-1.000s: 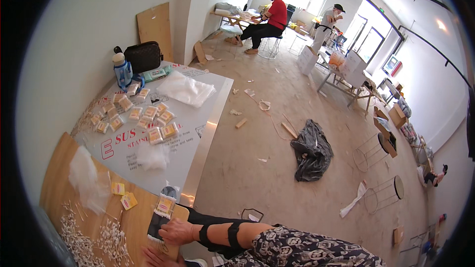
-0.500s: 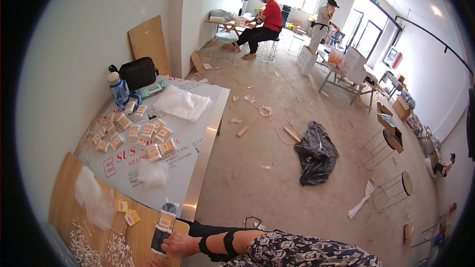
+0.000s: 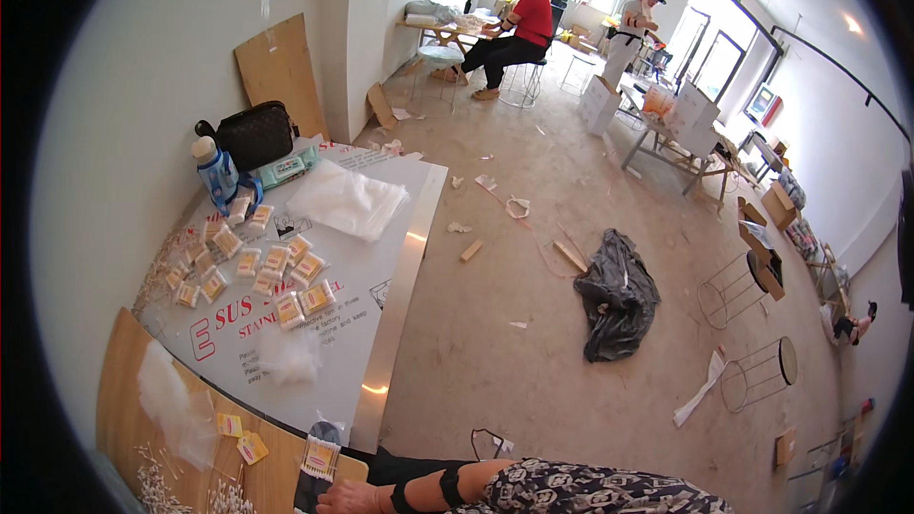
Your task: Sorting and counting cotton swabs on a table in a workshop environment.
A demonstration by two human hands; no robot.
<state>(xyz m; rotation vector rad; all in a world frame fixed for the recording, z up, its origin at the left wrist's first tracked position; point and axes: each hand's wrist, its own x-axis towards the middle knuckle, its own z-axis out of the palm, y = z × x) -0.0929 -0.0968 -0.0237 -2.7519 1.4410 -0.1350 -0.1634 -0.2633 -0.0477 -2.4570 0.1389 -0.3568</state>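
My right hand comes in from the lower right and lies low at the wooden board's edge. Its fingers are mostly cut off by the lower edge, so their grip is hidden. Just beyond it, a clear bag of cotton swabs with a yellow label rests on a dark surface. Loose cotton swabs lie heaped to the left on the wooden board. Two yellow label cards and thin clear plastic bags are on the board too. My left hand is out of view.
Several filled swab packs lie on the grey metal sheet, near plastic bags, a blue bottle, wipes and a black bag. A black plastic bag and stools stand on the floor. Two people work farther back.
The view has shifted slightly. My right hand sits lower in the picture, its fingers and the swabs under them now cut off. A bit of my left hand has dropped out of view.
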